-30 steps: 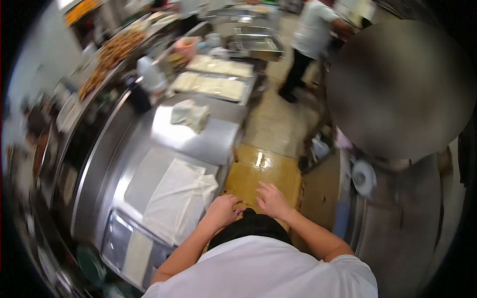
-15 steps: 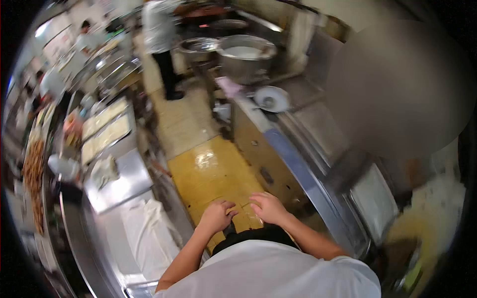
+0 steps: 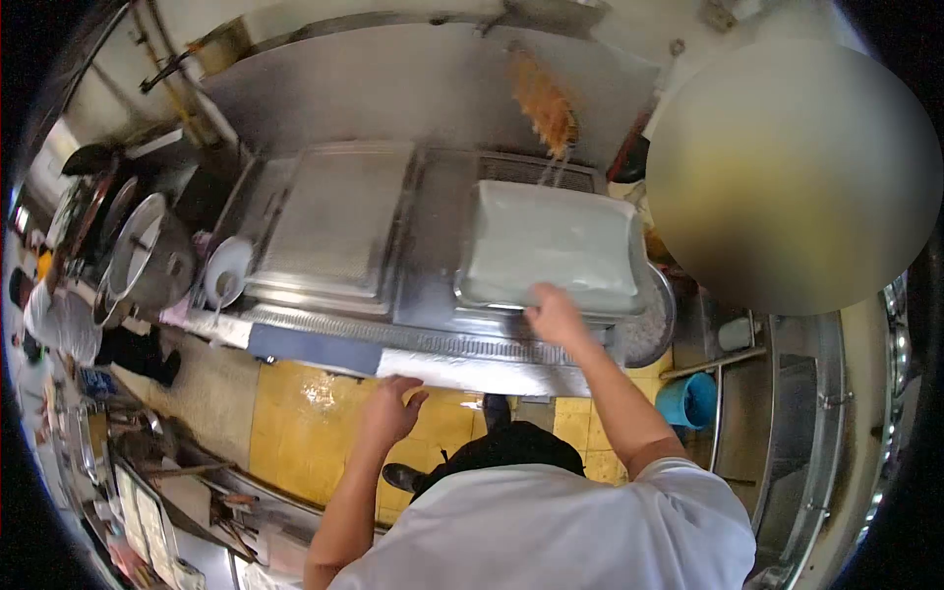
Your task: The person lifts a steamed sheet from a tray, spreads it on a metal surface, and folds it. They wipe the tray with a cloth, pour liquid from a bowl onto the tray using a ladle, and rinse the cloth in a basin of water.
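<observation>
A shallow metal tray [image 3: 470, 291] covered by a smooth, pale white sheet [image 3: 551, 241] rests on the steel counter. My right hand [image 3: 557, 317] is at the tray's near edge, fingers curled at the rim; the exact hold is partly hidden. In front of the counter's front edge, my left hand [image 3: 391, 408] hangs in the air, fingers loosely bent and apart, holding nothing. Left of the tray lies a flat perforated metal panel [image 3: 339, 221] in the counter top.
A white bowl [image 3: 229, 270] and a large metal pot [image 3: 147, 258] stand at the left. A round pan [image 3: 657, 320] sits right of the tray, above a blue bucket [image 3: 686, 401]. Another person [image 3: 64, 320] stands far left. The yellow tiled floor [image 3: 305, 413] looks wet.
My view has swung right, from the aisle to face the steel counter. My right hand has gone from in front of my body to the tray's edge; my left remains low.
</observation>
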Tool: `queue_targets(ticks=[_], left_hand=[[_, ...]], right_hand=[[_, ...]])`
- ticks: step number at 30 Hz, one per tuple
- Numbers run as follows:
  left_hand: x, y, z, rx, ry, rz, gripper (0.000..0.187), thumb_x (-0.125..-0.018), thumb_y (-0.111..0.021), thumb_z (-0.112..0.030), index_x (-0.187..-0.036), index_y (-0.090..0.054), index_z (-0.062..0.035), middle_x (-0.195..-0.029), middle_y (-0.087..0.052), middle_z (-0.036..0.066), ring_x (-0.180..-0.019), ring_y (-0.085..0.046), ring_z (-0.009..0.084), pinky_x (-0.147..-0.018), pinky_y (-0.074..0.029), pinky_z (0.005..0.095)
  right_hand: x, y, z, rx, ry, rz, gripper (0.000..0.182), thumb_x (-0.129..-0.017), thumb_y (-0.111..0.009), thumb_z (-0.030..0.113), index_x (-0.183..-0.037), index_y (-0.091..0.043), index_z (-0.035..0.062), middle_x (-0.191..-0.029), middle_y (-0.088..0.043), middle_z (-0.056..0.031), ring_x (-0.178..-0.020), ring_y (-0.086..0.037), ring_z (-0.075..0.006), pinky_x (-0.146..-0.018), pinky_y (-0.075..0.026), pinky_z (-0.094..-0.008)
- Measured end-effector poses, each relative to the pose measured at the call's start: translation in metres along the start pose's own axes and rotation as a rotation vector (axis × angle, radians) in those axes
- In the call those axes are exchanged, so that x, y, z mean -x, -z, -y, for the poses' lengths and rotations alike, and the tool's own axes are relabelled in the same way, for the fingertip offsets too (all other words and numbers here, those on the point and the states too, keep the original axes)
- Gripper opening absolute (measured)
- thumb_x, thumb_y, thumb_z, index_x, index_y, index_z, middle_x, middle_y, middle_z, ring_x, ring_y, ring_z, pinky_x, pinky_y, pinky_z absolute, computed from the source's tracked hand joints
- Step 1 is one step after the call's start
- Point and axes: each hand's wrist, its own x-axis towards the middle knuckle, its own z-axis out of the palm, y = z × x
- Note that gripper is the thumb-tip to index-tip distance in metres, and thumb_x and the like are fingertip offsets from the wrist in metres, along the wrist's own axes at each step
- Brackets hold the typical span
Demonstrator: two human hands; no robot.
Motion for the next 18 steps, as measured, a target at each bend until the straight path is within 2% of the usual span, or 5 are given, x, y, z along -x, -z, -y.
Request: queue_targets(ticks=[1,3,9,11,18], left_hand=[[-0.031,-0.019,-0.006,-0.006,-0.092,-0.006,0.019,-0.085,-0.076,-0.016,-0.099,-0.075,-0.0034,-0.104,-0.073,0.018,-0.098,-0.068,0.0396,-0.088,-0.055,0.046],[-0.09,-0.052,-0.019,-0.029,-0.219,0.037,0.018,-0.084,-0.074,-0.012,-0.099,-0.075,-0.0038,-0.106,-0.073,0.018,-0.102,-0.066,0.039,-0.091,-0.054,0.0459],[-0.254,-0.147,-0.046,-0.408,-0.44,0.072,0.033,-0.086,-0.058,-0.007,-0.117,-0.068,-0.0056,-0.134,-0.063,0.015,-0.123,-0.059,0.0363,-0.105,-0.045,0.051],[-0.284,-0.17,-0.048,-0.605,-0.52,-0.001,0.032,-0.087,-0.055,-0.008,-0.116,-0.068,-0.0052,-0.137,-0.061,0.015,-0.127,-0.056,0.0361,-0.106,-0.045,0.0515],[-0.311,-0.167,-0.063,-0.603,-0.128,0.467,0.024,-0.081,-0.059,-0.013,-0.1,-0.07,-0.0039,-0.11,-0.072,0.02,-0.106,-0.068,0.04,-0.094,-0.052,0.0525]], right_hand=[[-0.013,0.015,-0.043,0.078,-0.011,-0.092,0.045,-0.086,-0.066,0.018,-0.127,-0.064,0.0018,-0.127,-0.064,-0.0272,-0.119,-0.061,-0.0436,-0.103,-0.05,-0.0498],[-0.036,0.038,-0.115,0.052,-0.325,-0.166,0.045,-0.086,-0.065,0.017,-0.129,-0.064,0.0016,-0.124,-0.065,-0.029,-0.118,-0.061,-0.0448,-0.103,-0.05,-0.0498],[-0.084,0.041,-0.269,0.108,-0.301,-0.184,0.049,-0.087,-0.06,0.012,-0.135,-0.061,0.0022,-0.129,-0.065,-0.0246,-0.12,-0.061,-0.042,-0.106,-0.048,-0.0471],[-0.089,0.016,-0.29,0.13,-0.278,-0.179,0.04,-0.089,-0.057,0.013,-0.126,-0.066,0.0025,-0.123,-0.068,-0.0232,-0.114,-0.063,-0.0426,-0.102,-0.051,-0.0471],[-0.066,0.054,-0.237,0.2,-0.393,0.014,0.026,-0.094,-0.054,0.018,-0.097,-0.072,0.0007,-0.106,-0.072,-0.0246,-0.098,-0.071,-0.043,-0.089,-0.055,-0.0546]])
